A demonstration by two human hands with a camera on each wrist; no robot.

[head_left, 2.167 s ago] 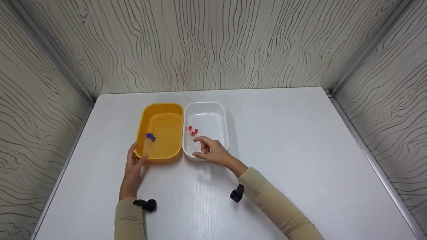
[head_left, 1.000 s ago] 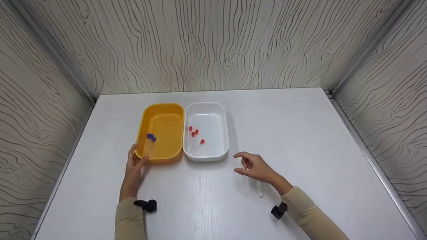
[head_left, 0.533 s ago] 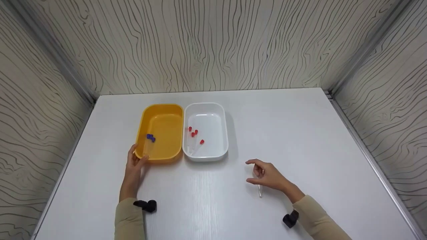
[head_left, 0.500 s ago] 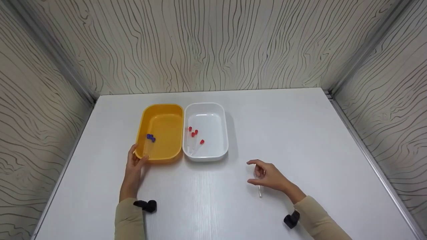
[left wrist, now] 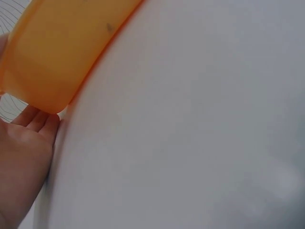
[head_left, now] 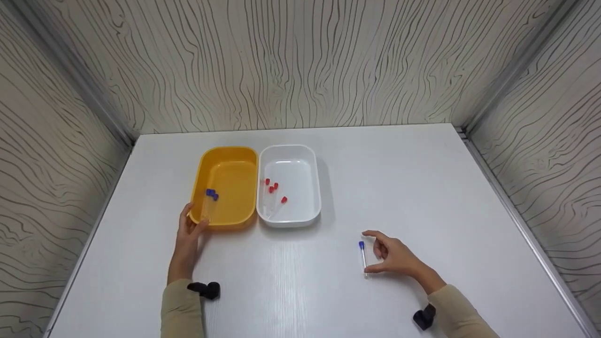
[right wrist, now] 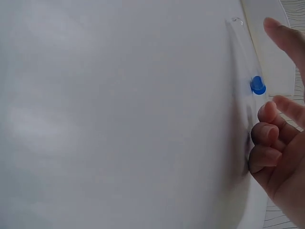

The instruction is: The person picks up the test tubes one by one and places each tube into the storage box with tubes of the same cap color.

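My left hand grips the near left corner of a yellow tray, thumb over the rim and fingers along the outside. Several clear test tubes with blue caps lie in that tray by my thumb. On the table at right is a single blue-capped test tube, lying with its cap away from me. Just right of it hovers my right hand, index finger and thumb spread wide, the other fingers curled in; it holds nothing. In the right wrist view the tube's blue cap is close to the curled fingers.
A white tray stands against the yellow one's right side. Several red-capped test tubes lie in its near left part. Patterned walls enclose the white table at the back and both sides.
My right hand has gone from over the white tray to the right, past the blue-capped test tube, uncovering it. A red-capped tube now lies apart in the white tray. The left hand stays put.
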